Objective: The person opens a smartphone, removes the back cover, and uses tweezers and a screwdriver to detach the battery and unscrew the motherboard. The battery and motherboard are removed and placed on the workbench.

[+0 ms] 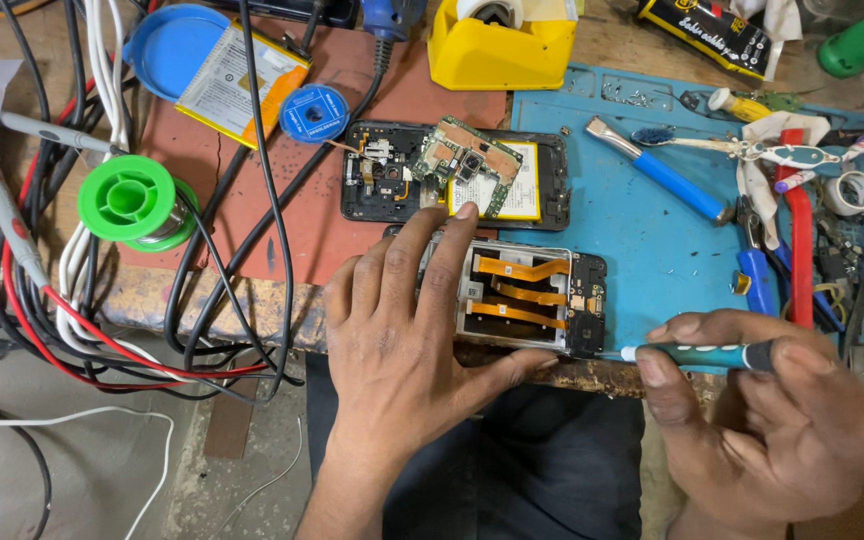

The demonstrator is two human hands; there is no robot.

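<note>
**Opened Phone Frame Held at Bench Edge, Screwdriver at Lower Right Corner**

Nearest the camera, the left hand (402,330) lies palm-down on the left part of the opened phone frame (527,298). Fingers are spread: the index and middle fingers extend up past the frame's top edge, and the thumb runs along its lower edge. The frame sits at the front edge of the bench, half on the red-brown mat (322,215) and half on the blue work mat (642,230). Three orange flex cables (520,290) cross its interior.

At far left, a green solder spool (132,198) rests among black, white and red cables (82,320). Behind it lie a blue round lid (167,45), a loose phone battery (242,85) and a small blue wire spool (314,112).

Just behind the frame lies a second opened phone (452,178), with a green circuit board (467,158) resting tilted on it. A yellow tape dispenser (500,45) stands further back.

To the right, the right hand (762,410) pinches a teal precision screwdriver (697,354) between thumb and fingers. Its tip meets the frame's lower right corner. A blue-handled brush (657,168), tweezers (752,150) and red-handled tools (800,240) lie on the blue mat beyond.
</note>
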